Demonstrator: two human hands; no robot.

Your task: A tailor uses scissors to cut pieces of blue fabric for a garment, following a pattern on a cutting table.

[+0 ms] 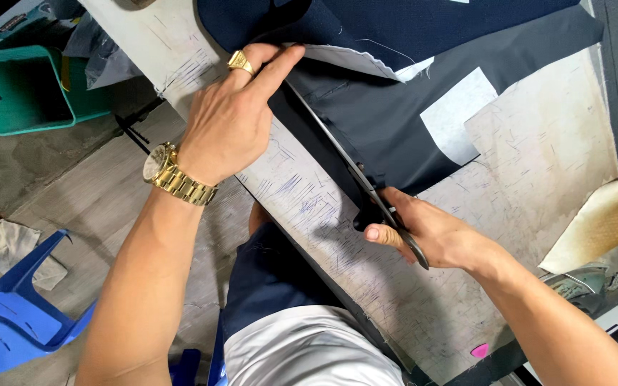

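Right hand (434, 232) closed through the grips of the shears (352, 168), blades pointing to 11 o'clock. Left hand (234, 114), open and flat, pins the dark cloth (388, 118) on the worktop (538, 154). Cloth likely light and limp; best held flat beside the blades.

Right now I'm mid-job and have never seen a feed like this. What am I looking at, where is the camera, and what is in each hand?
There is no machine here: these are a person's two bare hands, filmed by one camera worn on the head, looking down. The left hand, with a gold ring and watch, presses flat on dark navy cloth at the table's edge. The right hand has its grip on long scissors, whose blades run along the cloth's edge. The table is pale and covered in pen marks; a pink chalk piece lies near its corner. On the floor stand a blue stool and a green bin.
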